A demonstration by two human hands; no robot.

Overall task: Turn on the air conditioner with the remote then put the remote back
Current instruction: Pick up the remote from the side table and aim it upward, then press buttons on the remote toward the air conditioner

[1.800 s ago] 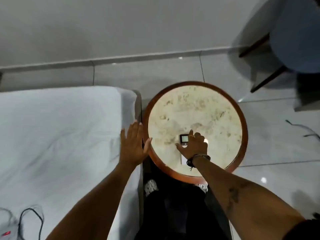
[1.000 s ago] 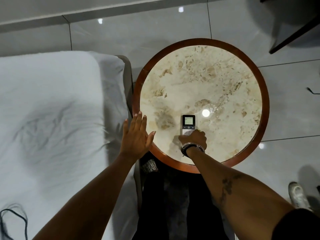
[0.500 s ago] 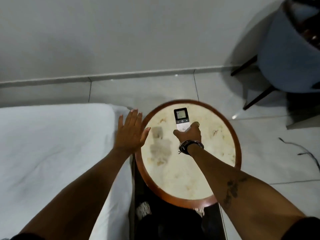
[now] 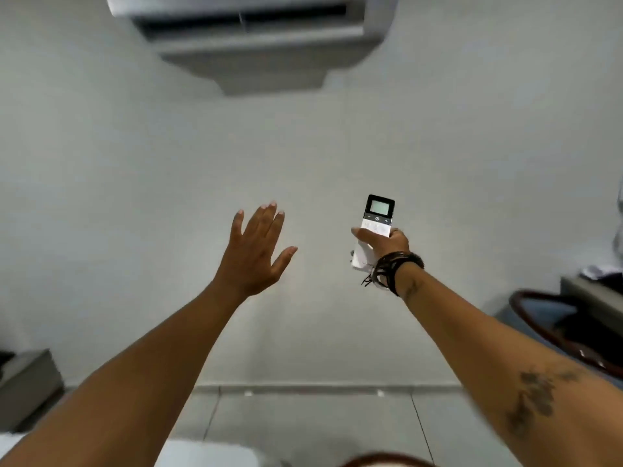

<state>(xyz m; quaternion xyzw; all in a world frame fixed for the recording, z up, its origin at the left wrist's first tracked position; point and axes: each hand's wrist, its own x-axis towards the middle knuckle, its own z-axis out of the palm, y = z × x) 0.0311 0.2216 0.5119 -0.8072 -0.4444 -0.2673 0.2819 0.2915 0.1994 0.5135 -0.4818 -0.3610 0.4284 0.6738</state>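
The right hand (image 4: 384,242) is gripping the white remote (image 4: 373,230) at its lower half, thumb lying across the buttons, screen end pointing toward twelve o'clock at the air conditioner (image 4: 256,38) mounted high on the wall (image 4: 472,146). The left hand (image 4: 251,254) is hanging released at nine o'clock of the remote, fingers spread, bare wall lying all around both.

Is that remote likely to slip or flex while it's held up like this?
The remote looks like a rigid slab, so flex seems unlikely. The right hand grips only its lower half, so it is probably light. Its smooth white casing might slip in a loose grip.
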